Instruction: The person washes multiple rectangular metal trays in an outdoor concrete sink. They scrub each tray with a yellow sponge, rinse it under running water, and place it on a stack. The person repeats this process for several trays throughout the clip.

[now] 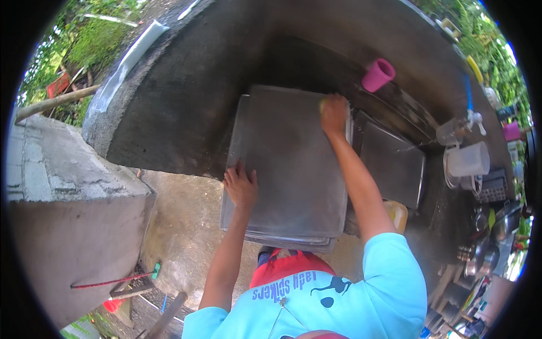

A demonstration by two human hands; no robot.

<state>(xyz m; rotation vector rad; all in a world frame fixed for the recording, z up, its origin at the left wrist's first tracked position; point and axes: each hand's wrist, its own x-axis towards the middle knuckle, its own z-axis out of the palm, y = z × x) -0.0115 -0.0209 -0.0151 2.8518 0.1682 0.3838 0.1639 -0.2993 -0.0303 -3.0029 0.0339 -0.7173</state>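
Observation:
A stack of flat grey metal trays lies before me, its near end jutting past the dark concrete counter. My left hand rests on the stack's left edge, fingers spread. At the far right corner of the top tray, my right hand presses down a yellow sponge, mostly hidden under the fingers. Another metal tray sits to the right of the stack, in the wet part of the counter. A yellow container shows partly behind my right forearm.
A pink plastic cup stands on a ledge at the back. Near a white faucet on the right is a clear pitcher. Pots and pans crowd the far right. A concrete block wall rises at left.

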